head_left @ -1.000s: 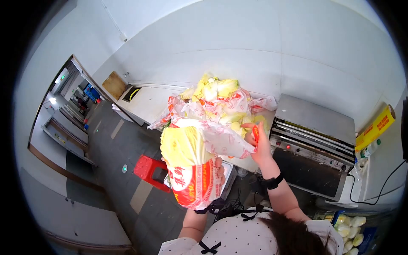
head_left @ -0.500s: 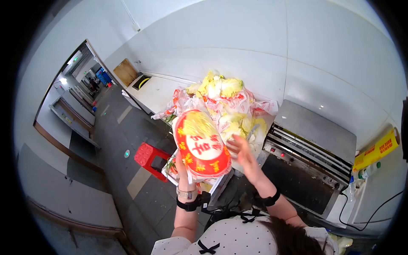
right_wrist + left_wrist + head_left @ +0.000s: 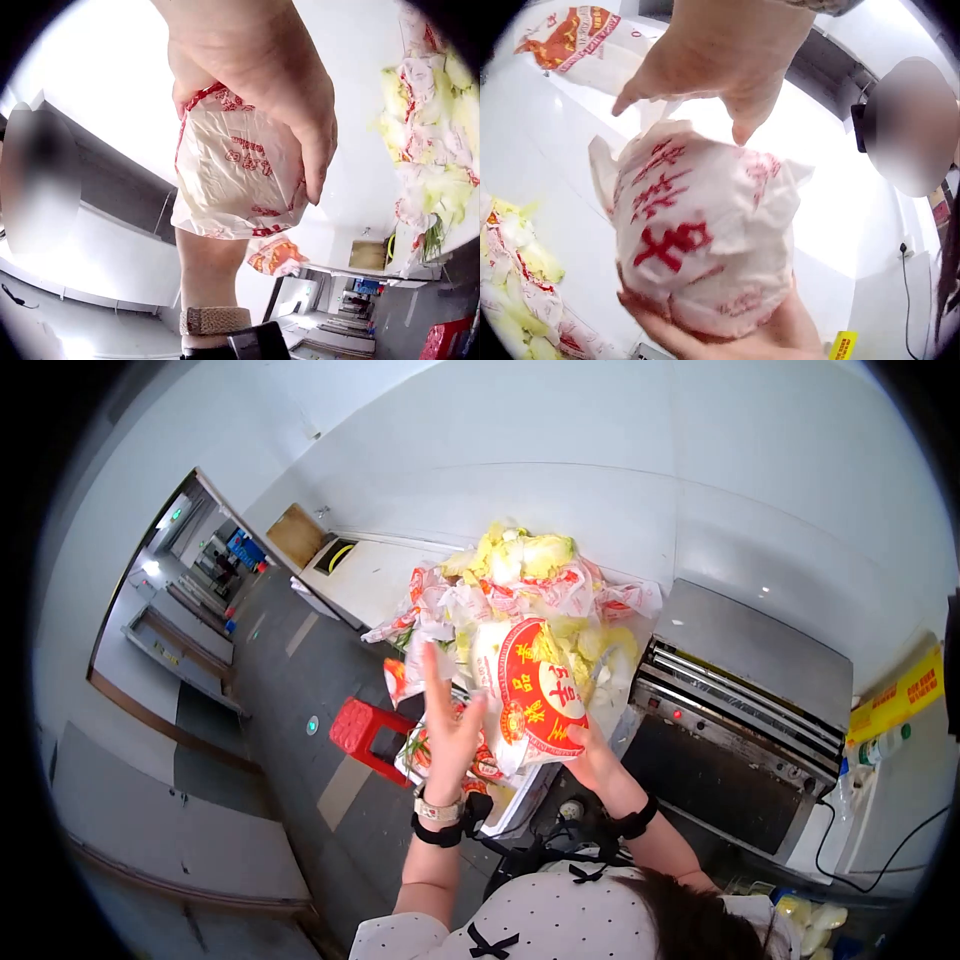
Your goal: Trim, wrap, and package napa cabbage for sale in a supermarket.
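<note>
A napa cabbage in a printed white-and-red wrapper (image 3: 535,695) is held up in front of the person. My right hand (image 3: 598,758) grips it from the right, and in the right wrist view the fingers curl round its side. My left hand (image 3: 450,735) is off to the left with fingers spread, and in the left wrist view it hovers over the wrapped cabbage (image 3: 705,232). A loose flap of wrapper (image 3: 405,668) sticks out past the left hand. Below, a white box (image 3: 497,822) holds more printed wrappers and some green stalks.
On the counter (image 3: 385,575) lies a heap of cabbage leaves (image 3: 520,555) and crumpled wrappers (image 3: 630,600). At right stands a metal machine (image 3: 745,690) with a red light. A red stool (image 3: 365,738) is on the floor at left; more cabbages (image 3: 815,925) sit low at right.
The wrapper flap that the right hand was pulling now covers the yellow leaves. The cabbage has passed from the left hand to the right and moved rightward; the left hand has let go.
</note>
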Demonstrator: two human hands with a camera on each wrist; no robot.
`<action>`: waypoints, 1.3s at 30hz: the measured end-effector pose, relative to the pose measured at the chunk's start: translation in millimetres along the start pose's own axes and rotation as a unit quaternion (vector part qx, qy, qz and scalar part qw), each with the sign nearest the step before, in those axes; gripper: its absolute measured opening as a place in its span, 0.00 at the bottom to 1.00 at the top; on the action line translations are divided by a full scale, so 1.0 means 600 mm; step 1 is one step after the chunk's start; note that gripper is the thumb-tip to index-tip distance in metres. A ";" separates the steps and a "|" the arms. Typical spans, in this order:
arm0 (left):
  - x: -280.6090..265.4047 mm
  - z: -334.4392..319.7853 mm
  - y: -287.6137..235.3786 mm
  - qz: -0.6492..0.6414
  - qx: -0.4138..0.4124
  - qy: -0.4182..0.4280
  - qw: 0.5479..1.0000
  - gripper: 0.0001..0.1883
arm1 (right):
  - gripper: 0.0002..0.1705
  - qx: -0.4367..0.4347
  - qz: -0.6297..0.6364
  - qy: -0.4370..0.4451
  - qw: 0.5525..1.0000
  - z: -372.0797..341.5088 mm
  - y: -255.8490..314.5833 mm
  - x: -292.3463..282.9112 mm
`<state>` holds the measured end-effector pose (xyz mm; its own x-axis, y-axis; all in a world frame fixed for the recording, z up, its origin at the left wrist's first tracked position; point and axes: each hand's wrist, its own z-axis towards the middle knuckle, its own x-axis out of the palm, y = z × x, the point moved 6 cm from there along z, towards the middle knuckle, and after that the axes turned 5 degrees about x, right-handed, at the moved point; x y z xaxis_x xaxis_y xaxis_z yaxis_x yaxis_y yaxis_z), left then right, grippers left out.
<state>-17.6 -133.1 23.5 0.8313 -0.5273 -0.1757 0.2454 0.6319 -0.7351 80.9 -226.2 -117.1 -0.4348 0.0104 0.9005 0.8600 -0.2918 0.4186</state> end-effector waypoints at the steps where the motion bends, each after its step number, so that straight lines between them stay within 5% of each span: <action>1: -0.006 0.011 -0.012 -0.026 0.051 -0.006 0.998 0.38 | 0.44 -0.004 -0.005 -0.017 1.000 0.002 0.000 -0.010; 2: -0.018 0.021 -0.023 -0.053 0.102 -0.014 0.993 0.37 | 0.43 -0.007 -0.012 -0.035 0.999 0.005 0.001 -0.021; 4: -0.037 0.037 -0.019 -0.171 0.058 0.026 0.983 0.32 | 0.41 -0.008 -0.016 -0.069 0.997 0.009 0.000 -0.041; 6: -0.066 0.054 0.004 -0.131 0.027 0.078 0.988 0.14 | 0.38 -0.002 -0.017 -0.101 0.995 0.013 0.000 -0.063; 8: -0.076 0.087 0.023 -0.035 -0.028 0.062 0.997 0.09 | 0.33 -0.010 -0.013 -0.119 0.993 0.013 0.003 -0.077; 11: -0.092 0.148 0.132 0.138 -0.005 0.090 0.986 0.09 | 0.31 -0.033 -0.003 -0.081 0.996 0.017 0.019 -0.079; 14: -0.074 0.204 0.274 0.229 0.037 0.191 0.954 0.12 | 0.31 -0.065 0.002 -0.143 0.988 0.019 0.033 -0.105; 20: 0.027 0.340 0.512 0.152 -0.061 0.239 0.957 0.13 | 0.35 -0.103 -0.058 -0.208 0.971 0.028 0.046 -0.104; 21: 0.046 0.352 0.588 0.077 -0.133 0.239 0.959 0.14 | 0.36 -0.117 -0.067 -0.203 0.970 0.031 0.049 -0.104; 24: 0.092 0.346 0.673 0.182 -0.163 0.202 0.948 0.19 | 0.37 -0.146 -0.069 -0.242 0.957 0.025 0.044 -0.104; 25: 0.098 0.334 0.580 0.422 -0.138 0.199 0.874 0.27 | 0.37 -0.151 -0.067 -0.258 0.952 0.024 0.046 -0.105; 28: 0.141 0.310 0.534 0.252 -0.007 0.148 0.956 0.27 | 0.36 -0.180 -0.042 -0.250 0.950 0.031 0.050 -0.101; 29: 0.160 0.283 0.525 0.091 -0.044 0.210 0.973 0.28 | 0.35 -0.199 -0.061 -0.272 0.940 0.031 0.059 -0.092; 31: 0.173 0.206 0.382 -0.109 -0.229 0.334 0.908 0.31 | 0.37 -0.227 -0.097 -0.298 0.922 0.042 0.070 -0.090; 34: 0.153 0.144 0.337 -0.174 -0.154 0.352 0.907 0.35 | 0.39 -0.247 -0.146 -0.323 0.902 0.066 0.073 -0.067; 37: 0.117 0.115 0.220 -0.254 -0.135 0.255 0.923 0.32 | 0.40 -0.260 -0.144 -0.299 0.907 0.075 0.067 -0.052; 39: 0.074 0.121 0.152 -0.018 0.104 0.223 0.969 0.29 | 0.40 -0.265 -0.156 -0.279 0.910 0.073 0.060 -0.052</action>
<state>77.8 -57.8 -3.9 0.5336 -0.7153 -0.4512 0.4046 0.6844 -0.6065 137.3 -194.9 -124.8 -0.3053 0.6116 0.7299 0.4047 -0.6104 0.6808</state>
